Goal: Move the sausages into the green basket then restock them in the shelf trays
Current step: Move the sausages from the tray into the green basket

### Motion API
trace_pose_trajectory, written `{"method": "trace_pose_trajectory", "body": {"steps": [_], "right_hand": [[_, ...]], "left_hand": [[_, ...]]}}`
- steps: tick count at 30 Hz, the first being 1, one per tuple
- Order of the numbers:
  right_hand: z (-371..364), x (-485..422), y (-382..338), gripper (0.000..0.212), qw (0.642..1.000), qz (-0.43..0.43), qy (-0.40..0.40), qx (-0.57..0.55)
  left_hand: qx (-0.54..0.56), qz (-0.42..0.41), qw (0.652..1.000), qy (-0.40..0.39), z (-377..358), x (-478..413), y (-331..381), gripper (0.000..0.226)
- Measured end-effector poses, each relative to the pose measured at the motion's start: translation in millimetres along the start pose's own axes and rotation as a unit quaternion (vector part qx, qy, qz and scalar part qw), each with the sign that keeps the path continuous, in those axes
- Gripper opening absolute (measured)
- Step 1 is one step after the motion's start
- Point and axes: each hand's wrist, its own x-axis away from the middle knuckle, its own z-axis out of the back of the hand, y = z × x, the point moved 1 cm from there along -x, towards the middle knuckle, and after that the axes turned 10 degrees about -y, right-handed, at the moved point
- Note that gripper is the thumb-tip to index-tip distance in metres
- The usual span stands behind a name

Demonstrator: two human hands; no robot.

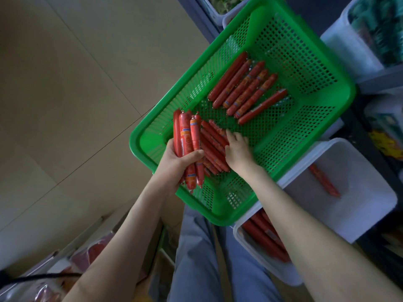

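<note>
Our left hand grips a sausage bundle at 8 o'clock in the green basket, so our right hand, fingers curled on the pile beside it, can gather more, we reckon.

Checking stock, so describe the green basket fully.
The green basket is rectangular plastic: solid rim, perforated walls and floor. It lies over white trays. Inside lie a far row of sausages and a nearer pile, touched by the right hand. The left hand grips a bundle above its near rim.
</note>
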Motion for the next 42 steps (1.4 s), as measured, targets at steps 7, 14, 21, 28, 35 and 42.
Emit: {"method": "trace_pose_trajectory", "body": {"steps": [7, 14, 21, 28, 35, 42], "right_hand": [[24.0, 47.9, -25.1, 0.032, 0.805, 0.117, -0.097, -0.574], [32.6, 62.3, -23.2, 0.027, 0.778, 0.171, -0.089, -0.599], [33.8, 62.3, -19.0, 0.025, 0.801, 0.122, -0.032, -0.585], [5.8, 46.3, -24.0, 0.023, 0.855, 0.102, -0.113, -0.496], [-11.5, 37.8, 10.8, 0.049, 0.975, 0.083, -0.205, -0.037], [-30.6, 47.4, 10.4, 0.037, 0.974, 0.132, -0.149, 0.112]], "left_hand": [[-0.103, -0.072, 0.992, -0.004, -19.8, -2.3, -9.4, 0.053], [-0.291, -0.147, 0.945, 0.035, -30.0, 5.8, -9.9, 0.066], [-0.280, -0.145, 0.949, 0.024, -27.1, 4.6, -5.9, 0.058], [-0.204, -0.096, 0.974, 0.021, -14.5, -2.1, -16.5, 0.050], [-0.171, -0.111, 0.971, 0.123, 0.1, 0.5, -12.4, 0.045], [-0.174, -0.111, 0.970, 0.128, 18.0, 6.3, -4.0, 0.046]]}}
